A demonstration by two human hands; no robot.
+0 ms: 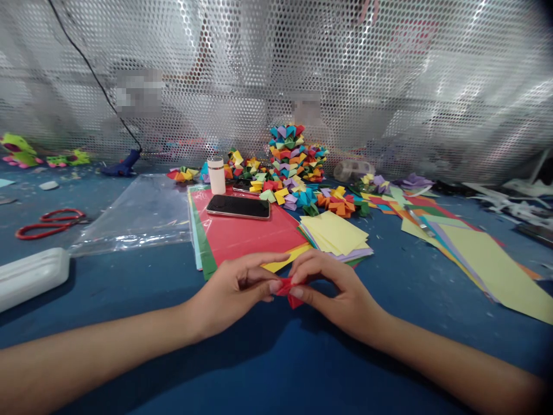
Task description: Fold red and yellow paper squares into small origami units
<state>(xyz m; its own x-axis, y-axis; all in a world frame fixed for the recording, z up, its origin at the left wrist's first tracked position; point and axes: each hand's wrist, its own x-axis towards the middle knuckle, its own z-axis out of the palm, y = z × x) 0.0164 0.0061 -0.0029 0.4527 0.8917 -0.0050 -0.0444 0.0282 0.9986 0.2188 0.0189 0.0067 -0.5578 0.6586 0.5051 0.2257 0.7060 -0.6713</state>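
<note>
A small folded red paper piece (pixel 295 301) is pinched between both hands above the blue table (pixel 259 369). My left hand (pixel 235 288) grips its left end between thumb and fingers, with the index finger stretched out above. On the other side, my right hand (pixel 337 291) holds the piece with thumb and curled fingers. Just beyond the hands lie large coloured sheets, red on top (pixel 246 233), and a stack of pale yellow squares (pixel 334 231). A black phone (pixel 238 207) rests on the red sheet.
Folded multicoloured paper shapes (pixel 287 155) stand at the back centre beside a white bottle (pixel 216 177). Red-handled scissors (pixel 52 223), a white case (pixel 32 276) and a blue glue gun (pixel 122 164) are left. More paper strips (pixel 496 259) lie right. A perforated metal screen (pixel 242 75) rises behind.
</note>
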